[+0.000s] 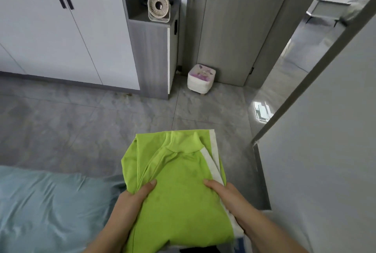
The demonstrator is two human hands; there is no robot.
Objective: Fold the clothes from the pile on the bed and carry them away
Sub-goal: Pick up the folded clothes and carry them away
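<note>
A folded lime-green garment with a white side stripe [177, 173] is held in the air in front of me, above the grey floor. It tops a stack; a white layer and something dark show beneath its near edge. My left hand [132, 197] grips the stack's left edge, thumb on top. On the right edge, my right hand [225, 193] grips it the same way, thumb on the green cloth. The bed [40, 208] with a light blue sheet lies at the lower left.
A white wardrobe [61, 29] fills the far left, beside a grey cabinet [152, 53] with a small fan [158, 7] in its niche. A small white stool [201, 78] stands by the open grey door [234, 35]. The doorway [301, 59] opens at the right, past a wall corner [305, 161].
</note>
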